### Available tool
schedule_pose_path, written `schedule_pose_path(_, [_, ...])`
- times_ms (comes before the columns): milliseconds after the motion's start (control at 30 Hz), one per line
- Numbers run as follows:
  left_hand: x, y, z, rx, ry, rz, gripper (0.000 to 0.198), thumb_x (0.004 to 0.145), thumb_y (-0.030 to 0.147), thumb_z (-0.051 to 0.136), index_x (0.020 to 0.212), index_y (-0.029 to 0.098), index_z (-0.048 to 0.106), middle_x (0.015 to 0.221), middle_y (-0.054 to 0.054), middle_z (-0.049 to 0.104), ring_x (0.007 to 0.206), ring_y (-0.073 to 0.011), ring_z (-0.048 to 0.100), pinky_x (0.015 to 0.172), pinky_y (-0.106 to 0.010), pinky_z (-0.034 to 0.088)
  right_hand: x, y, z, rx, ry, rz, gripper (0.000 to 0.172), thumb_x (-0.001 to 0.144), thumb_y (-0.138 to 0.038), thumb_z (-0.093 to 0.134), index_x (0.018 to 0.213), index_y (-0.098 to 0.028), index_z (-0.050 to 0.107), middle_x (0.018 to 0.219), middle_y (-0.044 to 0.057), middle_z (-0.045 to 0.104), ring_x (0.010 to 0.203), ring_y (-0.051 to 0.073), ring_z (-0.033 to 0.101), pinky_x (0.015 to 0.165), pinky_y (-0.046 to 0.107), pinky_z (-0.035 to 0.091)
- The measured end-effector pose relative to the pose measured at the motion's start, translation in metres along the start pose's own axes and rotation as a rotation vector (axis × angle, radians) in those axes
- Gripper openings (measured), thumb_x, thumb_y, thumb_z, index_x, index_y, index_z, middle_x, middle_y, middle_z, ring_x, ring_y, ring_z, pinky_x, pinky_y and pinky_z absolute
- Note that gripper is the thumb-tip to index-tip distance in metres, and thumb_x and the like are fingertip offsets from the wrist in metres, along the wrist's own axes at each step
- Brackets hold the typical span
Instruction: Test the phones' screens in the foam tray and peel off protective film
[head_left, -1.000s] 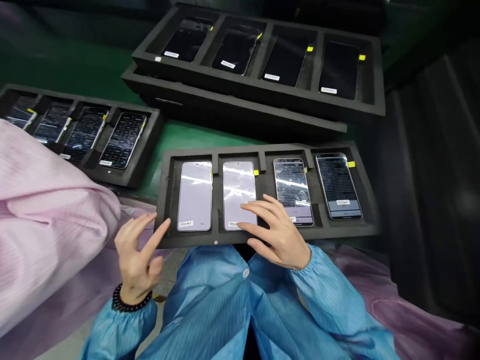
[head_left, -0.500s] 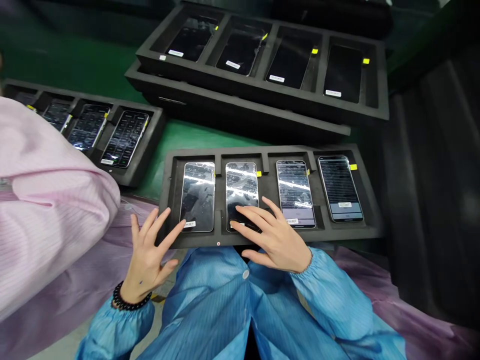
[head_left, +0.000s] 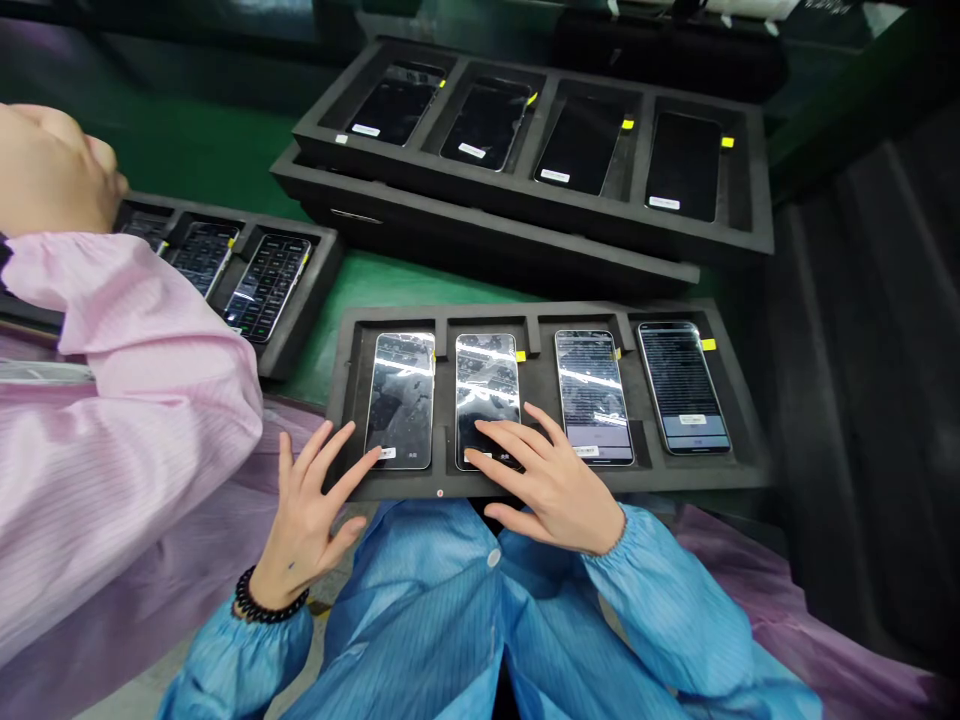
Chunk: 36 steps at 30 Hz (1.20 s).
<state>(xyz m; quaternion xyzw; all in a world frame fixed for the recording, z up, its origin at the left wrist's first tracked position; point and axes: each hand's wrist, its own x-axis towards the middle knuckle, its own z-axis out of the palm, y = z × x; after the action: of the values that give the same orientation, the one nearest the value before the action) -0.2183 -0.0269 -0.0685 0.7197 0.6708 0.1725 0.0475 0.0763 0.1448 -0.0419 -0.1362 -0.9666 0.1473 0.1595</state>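
A black foam tray (head_left: 555, 484) in front of me holds several phones in separate compartments. My left hand (head_left: 304, 520) has its fingers spread, its index fingertip at the label on the lower left of the leftmost phone (head_left: 401, 400). Over the lower part of the second phone (head_left: 487, 385) lies my right hand (head_left: 544, 480), fingers apart, fingertips at the screen. The third phone (head_left: 592, 390) and the rightmost phone (head_left: 681, 375) show screens full of small text; each bears a white label. Neither hand holds anything.
Behind, stacked foam trays (head_left: 465, 215) hold more dark phones with yellow tabs. At the left, a person's pink sleeve (head_left: 150, 370) and hand (head_left: 56, 175) reach over another phone tray (head_left: 319, 290). The table surface is green (head_left: 390, 280).
The person's hand at the left has come into view, with the pink sleeve shifted. The whole view has moved slightly. My hands keep nearly the same places over the phones.
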Motion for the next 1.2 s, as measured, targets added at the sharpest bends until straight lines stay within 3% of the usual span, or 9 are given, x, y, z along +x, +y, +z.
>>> schedule_pose_path(133, [0.0001,0.0010,-0.0004,0.014,-0.001,-0.001,0.058,0.098,0.056,0.035,0.149,0.033,0.048,0.163,-0.010,0.036,0.152,-0.0403,0.027,0.124,-0.070,0.006,0.0001,0.0002,-0.0002,-0.001,-0.003,-0.007,0.045,0.100,-0.044,0.051,0.132,-0.014,0.062,0.141,0.019,0.060,0.126,0.031,0.058,0.113,0.063,0.040])
schedule_pose_path(367, [0.0026,0.0027,-0.0016,0.019,0.001,0.028,0.063,0.099,0.054,0.033,0.159,0.035,0.028,0.166,-0.011,0.027,0.154,-0.0392,0.023,0.124,-0.070,0.004,0.0002,0.0007,0.0002,-0.022,0.009,-0.013,0.049,0.103,-0.047,0.044,0.137,-0.015,0.059,0.139,0.019,0.062,0.123,0.030,0.060,0.111,0.061,0.042])
schedule_pose_path(467, [0.0029,0.0029,-0.0023,0.040,0.004,0.055,0.060,0.100,0.053,0.031,0.158,0.036,0.029,0.167,-0.009,0.023,0.155,-0.0388,0.020,0.124,-0.071,0.003,-0.0001,0.0006,-0.0002,-0.035,0.011,-0.014,0.044,0.104,-0.045,0.043,0.130,-0.016,0.063,0.139,0.018,0.062,0.124,0.029,0.059,0.112,0.061,0.041])
schedule_pose_path(767, [0.0047,0.0047,-0.0026,0.009,0.121,0.071,0.063,0.102,0.053,0.027,0.160,0.030,0.024,0.170,-0.008,0.016,0.157,-0.0339,0.013,0.127,-0.061,-0.001,-0.0005,0.0010,0.0008,-0.017,0.027,0.001,0.054,0.105,-0.048,0.038,0.145,-0.013,0.051,0.137,0.017,0.063,0.124,0.028,0.058,0.114,0.058,0.038])
schedule_pose_path(967, [0.0078,0.0038,-0.0033,0.037,0.088,0.110,0.057,0.103,0.050,0.028,0.158,0.036,0.029,0.171,-0.002,0.016,0.158,-0.0320,0.012,0.127,-0.060,-0.004,-0.0015,0.0007,0.0024,-0.033,0.033,-0.010,0.043,0.104,-0.044,0.044,0.129,-0.016,0.063,0.138,0.016,0.062,0.124,0.028,0.057,0.114,0.057,0.037])
schedule_pose_path(1200, [0.0079,0.0062,-0.0048,-0.004,0.198,0.080,0.060,0.102,0.052,0.028,0.158,0.031,0.030,0.170,-0.002,0.019,0.157,-0.0305,0.017,0.129,-0.059,0.001,-0.0004,0.0012,0.0020,-0.018,0.046,-0.002,0.053,0.105,-0.047,0.038,0.144,-0.014,0.050,0.137,0.015,0.063,0.123,0.027,0.057,0.114,0.055,0.035])
